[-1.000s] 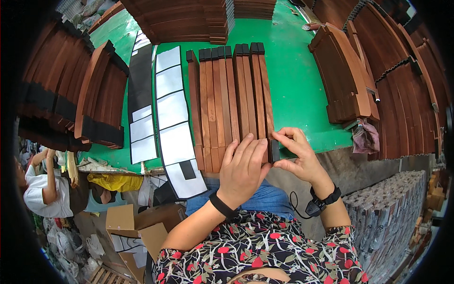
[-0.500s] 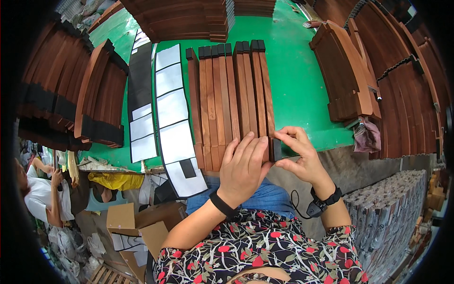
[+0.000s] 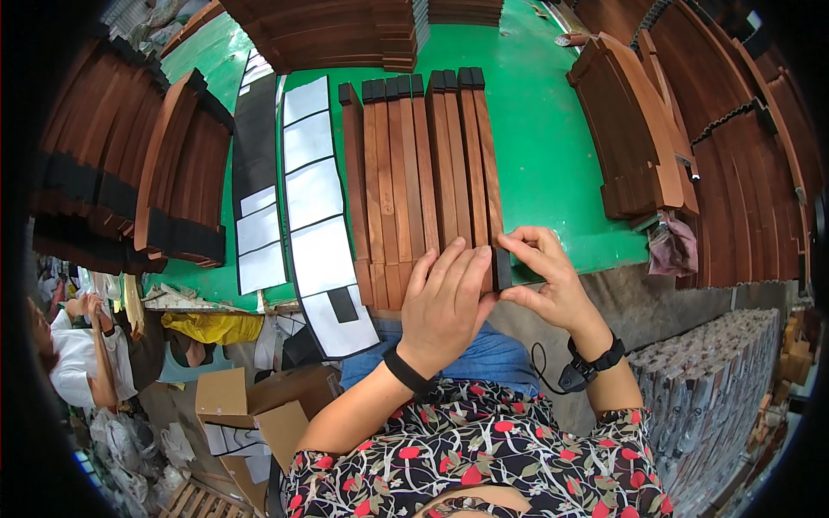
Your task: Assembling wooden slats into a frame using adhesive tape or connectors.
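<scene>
Held at the near end of the rightmost wooden bar [image 3: 490, 173], by the front edge of a green tabletop [image 3: 553, 173]: one black end piece [image 3: 502, 270], between thumb and forefinger of the right hand [image 3: 553, 281], parted to its length. Laid across the neighbouring bars, fingers extended and not closed round anything: the left hand [image 3: 445, 311]. Roughly ten bars in all, hard to count exactly. Leftward, two black strips with white panels [image 3: 315, 190]. Beyond, brown stacks [image 3: 626, 138]; below, grey floor [image 3: 561, 414], one cardboard box [image 3: 222, 393]. Closer together than half a second ago: a co-worker's hands [image 3: 86, 304].
</scene>
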A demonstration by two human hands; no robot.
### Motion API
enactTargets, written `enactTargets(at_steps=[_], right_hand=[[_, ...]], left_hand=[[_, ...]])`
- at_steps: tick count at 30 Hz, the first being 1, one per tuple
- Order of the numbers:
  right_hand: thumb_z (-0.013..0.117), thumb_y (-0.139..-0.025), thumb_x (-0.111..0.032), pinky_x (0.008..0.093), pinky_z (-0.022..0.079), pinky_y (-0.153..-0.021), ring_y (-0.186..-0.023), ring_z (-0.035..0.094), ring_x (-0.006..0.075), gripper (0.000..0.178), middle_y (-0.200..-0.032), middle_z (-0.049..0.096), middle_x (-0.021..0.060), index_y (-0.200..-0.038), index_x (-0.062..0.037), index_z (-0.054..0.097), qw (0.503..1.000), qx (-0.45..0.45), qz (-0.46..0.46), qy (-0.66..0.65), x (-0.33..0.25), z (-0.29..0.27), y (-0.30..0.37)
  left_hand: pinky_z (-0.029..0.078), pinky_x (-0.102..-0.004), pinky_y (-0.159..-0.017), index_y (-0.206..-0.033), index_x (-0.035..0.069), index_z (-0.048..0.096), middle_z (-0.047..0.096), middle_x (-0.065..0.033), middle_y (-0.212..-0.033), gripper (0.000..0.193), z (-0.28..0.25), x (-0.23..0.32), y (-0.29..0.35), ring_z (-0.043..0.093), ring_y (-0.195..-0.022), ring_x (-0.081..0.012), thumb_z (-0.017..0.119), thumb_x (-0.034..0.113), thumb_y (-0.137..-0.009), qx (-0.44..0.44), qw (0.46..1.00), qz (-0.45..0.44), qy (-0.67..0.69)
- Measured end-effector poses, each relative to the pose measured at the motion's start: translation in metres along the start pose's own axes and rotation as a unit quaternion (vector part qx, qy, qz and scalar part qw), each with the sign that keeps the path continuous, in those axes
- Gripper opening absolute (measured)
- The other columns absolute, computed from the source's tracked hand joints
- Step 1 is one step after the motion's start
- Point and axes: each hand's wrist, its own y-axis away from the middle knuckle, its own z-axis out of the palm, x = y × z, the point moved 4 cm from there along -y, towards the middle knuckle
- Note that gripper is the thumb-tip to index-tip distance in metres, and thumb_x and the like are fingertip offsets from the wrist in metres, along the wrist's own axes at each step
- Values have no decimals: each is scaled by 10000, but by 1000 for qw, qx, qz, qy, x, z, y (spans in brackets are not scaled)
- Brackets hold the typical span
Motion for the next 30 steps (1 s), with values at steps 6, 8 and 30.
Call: enactTargets(at_steps=[6,8,30], right_hand=[[818,-773,-373,401,457,-978,-1128,521,310,708,-1236,546,144,-1354,-32,598,1000,-1,1,7,1,0,0],[818,-773,-372,402,454,-980,-1127,521,311,708,-1236,547,144,-1354,-33,598,1000,-1,4,3,0,0,-1],[785,-821,-305,423,426,-1028,-1186,511,360,761,-1281,524,200,-1459,-26,479,999,-24,30,25,-1,2,6]], left_hand=[[398,-507,-1064,-1378,47,444,616,-139,-1253,768,0,0,0,576,-1240,-329,826,163,-722,1,1000,1,-2],[397,-504,-1066,-1380,51,444,616,-138,-1249,773,-1,0,-1,575,-1241,-326,829,158,-718,-2,1000,-2,-3],[414,-493,-1030,-1228,163,656,598,-59,-1215,498,-2,4,-4,565,-1227,-293,782,183,-746,-30,999,-9,-37]])
